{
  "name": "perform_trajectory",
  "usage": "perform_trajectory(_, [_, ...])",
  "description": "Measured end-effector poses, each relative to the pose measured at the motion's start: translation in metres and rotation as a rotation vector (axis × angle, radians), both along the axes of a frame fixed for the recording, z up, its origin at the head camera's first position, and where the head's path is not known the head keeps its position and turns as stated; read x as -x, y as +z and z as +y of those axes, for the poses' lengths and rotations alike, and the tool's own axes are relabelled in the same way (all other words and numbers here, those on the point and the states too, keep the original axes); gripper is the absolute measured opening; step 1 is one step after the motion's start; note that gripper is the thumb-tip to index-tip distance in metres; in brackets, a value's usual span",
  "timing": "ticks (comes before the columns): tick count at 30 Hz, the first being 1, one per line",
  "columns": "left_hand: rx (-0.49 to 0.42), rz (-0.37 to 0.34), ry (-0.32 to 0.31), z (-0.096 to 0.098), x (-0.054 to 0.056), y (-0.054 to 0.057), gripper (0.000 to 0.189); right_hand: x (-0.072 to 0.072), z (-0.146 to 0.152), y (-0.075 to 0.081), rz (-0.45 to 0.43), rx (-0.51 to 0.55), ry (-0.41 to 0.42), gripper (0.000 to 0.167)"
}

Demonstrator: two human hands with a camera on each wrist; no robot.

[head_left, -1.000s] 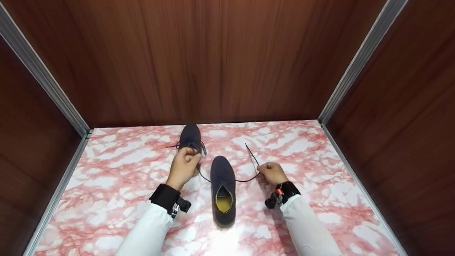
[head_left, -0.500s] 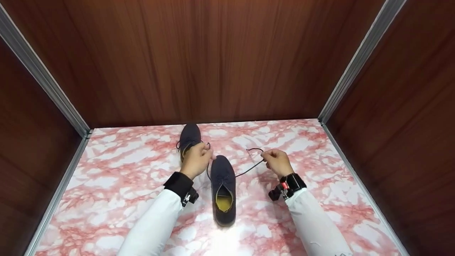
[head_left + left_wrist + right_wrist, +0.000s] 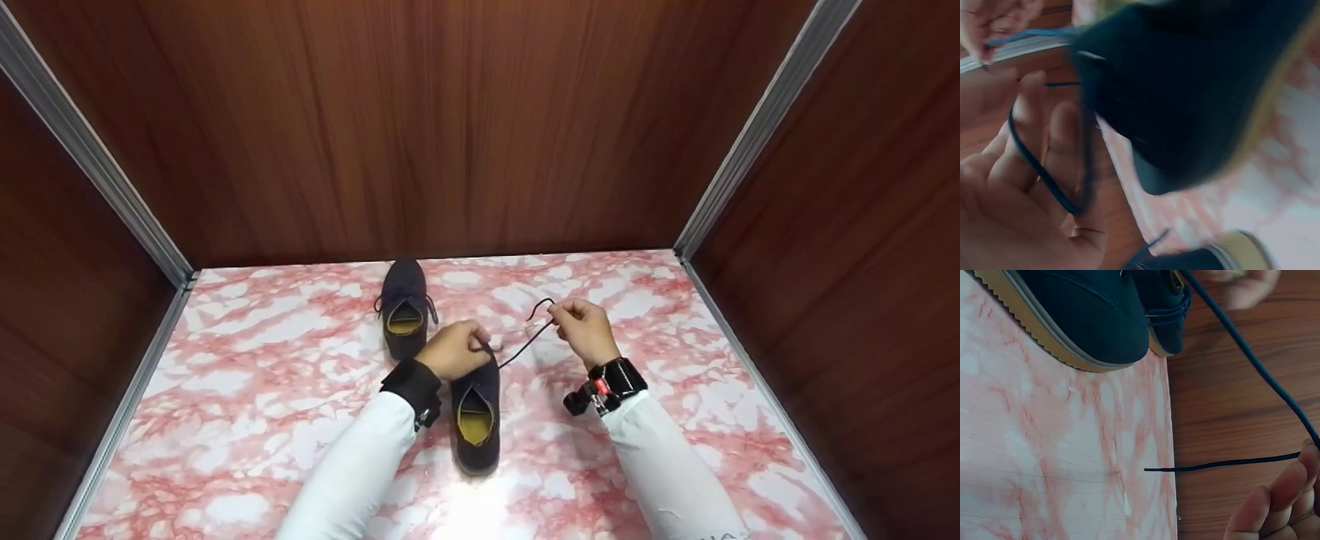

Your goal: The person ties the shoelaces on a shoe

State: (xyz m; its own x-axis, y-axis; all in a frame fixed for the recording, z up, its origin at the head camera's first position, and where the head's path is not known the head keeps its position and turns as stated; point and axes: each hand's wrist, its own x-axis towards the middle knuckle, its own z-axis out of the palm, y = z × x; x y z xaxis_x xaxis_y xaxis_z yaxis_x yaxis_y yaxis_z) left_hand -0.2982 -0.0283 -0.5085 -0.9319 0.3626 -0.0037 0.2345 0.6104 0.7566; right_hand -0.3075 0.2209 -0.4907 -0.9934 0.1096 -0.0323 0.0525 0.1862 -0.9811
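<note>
A dark navy lace-up shoe (image 3: pixel 477 439) with a yellow insole lies toe away from me. Above its toe, my left hand (image 3: pixel 456 349) holds one end of its lace. In the left wrist view, that lace (image 3: pixel 1044 177) loops across the fingers. Up and to the right, my right hand (image 3: pixel 589 330) pinches the other lace end (image 3: pixel 526 345) between thumb and fingers. This end runs taut from the shoe, and its loose tip (image 3: pixel 1185 468) sticks out past the fingertips in the right wrist view. The left hand hides the shoe's toe and part of its lacing.
A matching navy shoe (image 3: pixel 405 289), its lace tied, stands behind and to the left, near the back wall. Red-and-white marbled surface (image 3: pixel 247 420) lies underneath. Brown wood-grain panels (image 3: pixel 450 135) with grey metal corner strips (image 3: pixel 757 135) enclose the back and sides.
My left hand has moved right and nearer to me, from beside the far shoe to above the near shoe's toe, carrying its lace end. The right hand has risen slightly, tightening its lace.
</note>
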Motion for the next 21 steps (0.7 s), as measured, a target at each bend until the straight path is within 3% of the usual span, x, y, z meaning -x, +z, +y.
perform_trajectory(5, [0.025,-0.007,0.04,-0.016,-0.001,-0.008,0.02,0.006,0.003,-0.008,0.028,-0.018,0.006,0.023])
perform_trajectory(12, [-0.04,-0.006,0.11,-0.025,0.0,-0.014,0.007,0.006,-0.001,0.004,0.089,-0.135,0.039,0.023])
perform_trajectory(18, [-0.186,-0.07,0.02,-0.02,-0.002,-0.014,0.012,0.008,-0.014,0.022,0.164,-0.225,0.105,0.022])
perform_trajectory(21, [-0.189,-0.108,-0.027,-0.018,-0.004,-0.012,0.015,0.008,-0.023,0.03,0.201,-0.267,0.144,0.02])
